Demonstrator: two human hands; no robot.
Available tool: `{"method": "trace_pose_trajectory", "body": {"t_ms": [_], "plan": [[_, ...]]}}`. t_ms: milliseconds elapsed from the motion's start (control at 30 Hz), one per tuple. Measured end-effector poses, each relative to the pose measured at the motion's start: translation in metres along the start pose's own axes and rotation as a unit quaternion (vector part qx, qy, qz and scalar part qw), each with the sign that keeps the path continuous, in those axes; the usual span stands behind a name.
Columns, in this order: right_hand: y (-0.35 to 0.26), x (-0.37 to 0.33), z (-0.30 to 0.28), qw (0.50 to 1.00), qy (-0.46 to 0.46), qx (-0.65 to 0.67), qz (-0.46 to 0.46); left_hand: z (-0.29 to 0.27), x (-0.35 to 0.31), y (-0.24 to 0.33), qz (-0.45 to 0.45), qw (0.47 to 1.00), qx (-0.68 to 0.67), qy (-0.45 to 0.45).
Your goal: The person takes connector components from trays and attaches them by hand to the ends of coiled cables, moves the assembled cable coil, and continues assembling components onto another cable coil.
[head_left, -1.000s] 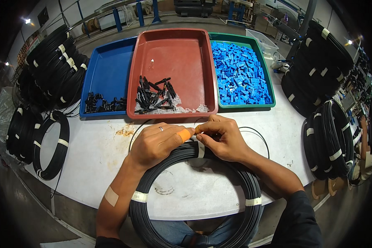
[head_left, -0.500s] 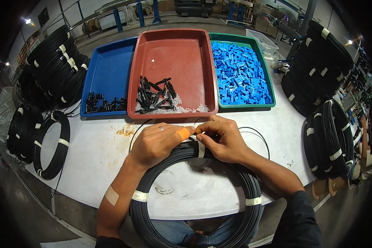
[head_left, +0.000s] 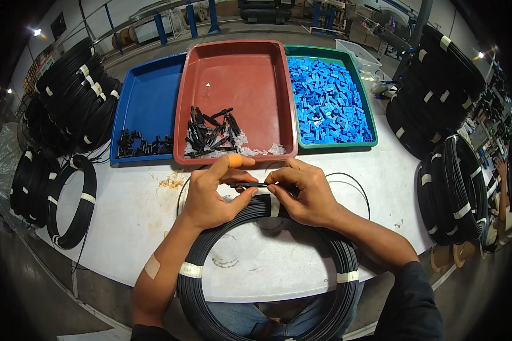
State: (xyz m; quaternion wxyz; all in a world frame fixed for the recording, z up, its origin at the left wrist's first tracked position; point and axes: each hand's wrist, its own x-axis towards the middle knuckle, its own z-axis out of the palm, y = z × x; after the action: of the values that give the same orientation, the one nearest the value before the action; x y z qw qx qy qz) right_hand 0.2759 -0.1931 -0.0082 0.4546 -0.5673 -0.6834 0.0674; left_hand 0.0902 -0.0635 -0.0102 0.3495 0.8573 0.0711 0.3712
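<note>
A slim black connector (head_left: 249, 184) lies level between my two hands, above the far side of a coil of black cable (head_left: 354, 250) bound with pale tape. My left hand (head_left: 210, 196) pinches its left part between thumb and fingers, with the orange-wrapped index finger lifted off. My right hand (head_left: 307, 196) is closed on its right end; the fingers there hide whether they grip the connector or a cable in it. A loose cable loop (head_left: 363, 192) arcs out beyond my right hand, and another stretch shows left of my left hand.
A red tray (head_left: 236, 74) holds black connectors and small clear pieces. Left of it, a blue tray (head_left: 148, 96) has small black parts; right, a green tray (head_left: 374, 133) holds blue clips. Cable coils (head_left: 77, 102) stack at the left, more coils (head_left: 438, 96) at the right.
My left index finger has lifted and the left hand has opened out slightly, so the connector now shows between my hands. My right hand has barely moved.
</note>
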Motion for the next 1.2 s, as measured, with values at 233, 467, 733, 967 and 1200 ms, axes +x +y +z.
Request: {"method": "trace_pose_trajectory", "body": {"t_ms": [233, 467, 733, 967, 1200], "plan": [[-0.001, -0.002, 0.000, 0.999, 0.017, -0.029, -0.023, 0.000, 0.002, 0.009, -0.068, 0.997, -0.030, 0.023], [-0.009, -0.001, -0.003, 0.997, 0.010, -0.037, -0.065, 0.002, 0.000, 0.001, -0.012, 0.998, -0.040, 0.052], [0.005, 0.000, 0.002, 0.991, 0.074, 0.027, -0.109, 0.000, -0.001, 0.005, -0.064, 0.984, -0.123, 0.108], [0.000, 0.000, 0.001, 0.990, 0.060, -0.016, -0.127, 0.001, -0.002, 0.007, -0.083, 0.983, -0.150, 0.071], [0.004, 0.000, 0.001, 0.963, 0.080, -0.049, -0.254, 0.003, -0.002, 0.006, -0.099, 0.969, -0.221, 0.047]]}}
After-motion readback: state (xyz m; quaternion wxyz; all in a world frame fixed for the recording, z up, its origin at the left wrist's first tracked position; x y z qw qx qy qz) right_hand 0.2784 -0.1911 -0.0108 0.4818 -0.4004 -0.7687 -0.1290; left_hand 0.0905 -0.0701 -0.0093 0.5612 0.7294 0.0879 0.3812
